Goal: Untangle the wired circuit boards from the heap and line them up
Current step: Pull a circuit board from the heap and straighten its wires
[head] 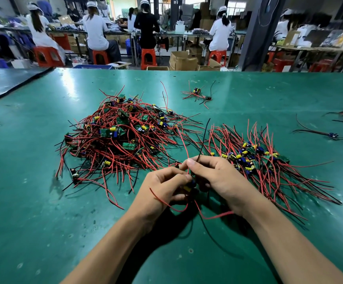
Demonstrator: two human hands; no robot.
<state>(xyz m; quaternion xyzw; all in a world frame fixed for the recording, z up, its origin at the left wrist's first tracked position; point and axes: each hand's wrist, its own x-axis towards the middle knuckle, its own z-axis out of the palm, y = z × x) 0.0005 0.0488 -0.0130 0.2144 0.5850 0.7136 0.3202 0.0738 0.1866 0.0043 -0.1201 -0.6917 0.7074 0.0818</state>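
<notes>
A tangled heap (121, 138) of small green circuit boards with red and black wires lies left of centre on the green table (33, 201). To the right, a row of lined-up boards (252, 158) lies with their wires fanned out. Between them, just above the table, my left hand (162, 187) and my right hand (217, 177) hold one wired board (189, 186) with yellow and blue parts. My left fingers curl around the board. My right thumb and fingers pinch its red and black wires, which stick up and trail down toward me.
A small bunch of wired boards (198, 94) lies at the far middle. More loose boards (333, 135) lie at the right edge. Beyond the table's far edge, several people sit on red stools at other benches, with cardboard boxes (181, 61) on the floor.
</notes>
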